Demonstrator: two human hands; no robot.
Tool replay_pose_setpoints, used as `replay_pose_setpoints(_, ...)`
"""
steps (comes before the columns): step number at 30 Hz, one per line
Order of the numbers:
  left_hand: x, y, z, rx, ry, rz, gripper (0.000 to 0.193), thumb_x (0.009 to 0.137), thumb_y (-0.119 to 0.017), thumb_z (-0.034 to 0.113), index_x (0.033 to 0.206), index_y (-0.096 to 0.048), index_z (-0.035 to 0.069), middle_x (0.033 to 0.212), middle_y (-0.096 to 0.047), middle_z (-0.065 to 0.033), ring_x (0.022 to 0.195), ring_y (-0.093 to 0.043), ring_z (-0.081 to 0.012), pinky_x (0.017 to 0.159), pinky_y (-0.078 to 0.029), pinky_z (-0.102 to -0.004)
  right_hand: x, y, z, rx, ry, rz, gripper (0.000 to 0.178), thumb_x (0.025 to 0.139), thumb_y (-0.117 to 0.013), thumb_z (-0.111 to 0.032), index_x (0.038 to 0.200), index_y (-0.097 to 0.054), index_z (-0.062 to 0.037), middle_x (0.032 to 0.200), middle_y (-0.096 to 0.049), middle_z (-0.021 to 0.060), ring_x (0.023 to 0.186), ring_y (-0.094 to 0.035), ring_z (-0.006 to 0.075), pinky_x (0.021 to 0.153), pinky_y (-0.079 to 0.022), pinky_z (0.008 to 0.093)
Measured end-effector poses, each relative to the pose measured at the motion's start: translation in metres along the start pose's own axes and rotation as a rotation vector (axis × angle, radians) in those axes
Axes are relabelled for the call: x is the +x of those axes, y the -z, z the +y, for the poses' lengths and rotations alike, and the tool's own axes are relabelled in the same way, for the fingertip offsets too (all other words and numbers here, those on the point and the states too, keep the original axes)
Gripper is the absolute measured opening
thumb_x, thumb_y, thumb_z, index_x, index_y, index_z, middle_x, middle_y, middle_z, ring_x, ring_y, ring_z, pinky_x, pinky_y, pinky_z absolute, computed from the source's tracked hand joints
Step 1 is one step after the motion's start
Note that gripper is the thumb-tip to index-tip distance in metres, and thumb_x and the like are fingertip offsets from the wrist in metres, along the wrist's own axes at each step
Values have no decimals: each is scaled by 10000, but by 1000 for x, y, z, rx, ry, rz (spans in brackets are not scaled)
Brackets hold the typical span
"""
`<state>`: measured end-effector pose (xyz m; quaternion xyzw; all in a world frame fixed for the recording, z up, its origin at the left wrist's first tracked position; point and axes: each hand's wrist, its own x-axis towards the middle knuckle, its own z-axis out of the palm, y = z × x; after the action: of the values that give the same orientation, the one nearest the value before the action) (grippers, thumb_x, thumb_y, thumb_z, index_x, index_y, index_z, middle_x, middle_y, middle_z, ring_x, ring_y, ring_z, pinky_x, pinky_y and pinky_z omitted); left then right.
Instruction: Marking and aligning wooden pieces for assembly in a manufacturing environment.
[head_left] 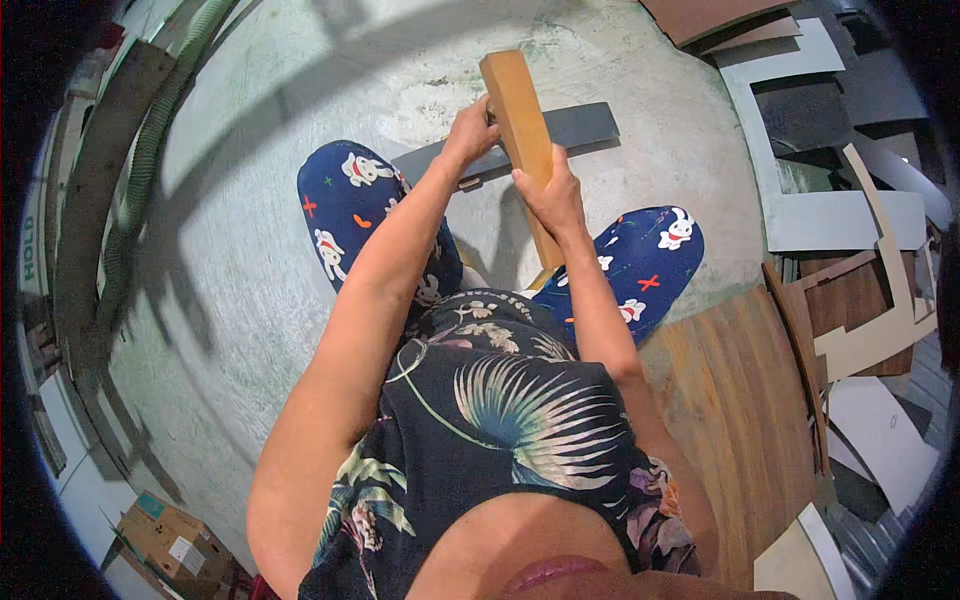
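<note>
Head view: long tan rectangular wooden beam [520,110] slants up between navy rabbit-print trouser knees [345,195].
Right hand [555,200]: wrapped around the beam's right side, seemingly to steady it.
Left hand [472,131]: curled at the beam's left edge; cannot tell what it grips.
Flat dark-grey strip [587,125]: behind the beam, crosswise.

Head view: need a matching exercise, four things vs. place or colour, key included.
1. wooden bar
2. dark board
3. cardboard box
4. ridged hose

A. greenish, upper left of the picture
B. brown, lower left of the picture
C. between left hand and right hand
D. dark grey, crossing behind item 1

Pairs: 1-C, 2-D, 3-B, 4-A
</note>
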<state>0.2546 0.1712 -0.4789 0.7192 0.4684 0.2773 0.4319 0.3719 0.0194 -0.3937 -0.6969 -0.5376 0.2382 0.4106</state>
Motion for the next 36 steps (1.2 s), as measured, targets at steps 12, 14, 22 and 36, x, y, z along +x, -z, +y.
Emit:
replay_pose_setpoints(12, 3, 4, -1, 14, 8, -52, 471, 792, -721, 249, 1222, -596, 102, 1026, -697, -196, 978, -675, -350, 838, -527, -415, 2, -1, -8, 30, -50, -58, 522, 772, -739, -245, 1202, -520, -45, 1044, -663, 232, 991, -648, 415, 824, -512, 465)
replay_pose_setpoints(14, 4, 4, -1, 12, -33, -23, 454, 795, -720, 250, 1209, -605, 102, 1025, -698, -194, 975, -678, -343, 832, -527, -411, -3, -1, -11, -5, -34, -28, 533, 770, -740, -246, 1210, -514, -46, 1053, -662, 235, 995, -645, 419, 826, -511, 466)
replay_pose_setpoints(22, 10, 10, 7, 104, 70, -191, 468, 753, -748, 279, 1155, -649, 60, 1031, -700, -215, 956, -688, -353, 820, -532, -411, -2, -1, 2, -30, -7, 5, 551, 761, -752, -217, 1219, -497, -45, 1051, -663, 227, 990, -651, 412, 816, -517, 462)
replay_pose_setpoints(36, 2, 13, 5, 72, 15, -45, 429, 767, -698, 140, 1181, -605, 82, 965, -709, -160, 895, -695, -271, 795, -535, -371, 2, 8, 1, 108, 34, 212, 536, 776, -755, -201, 1205, -499, -4, 1010, -669, 194, 928, -678, 316, 804, -529, 405)
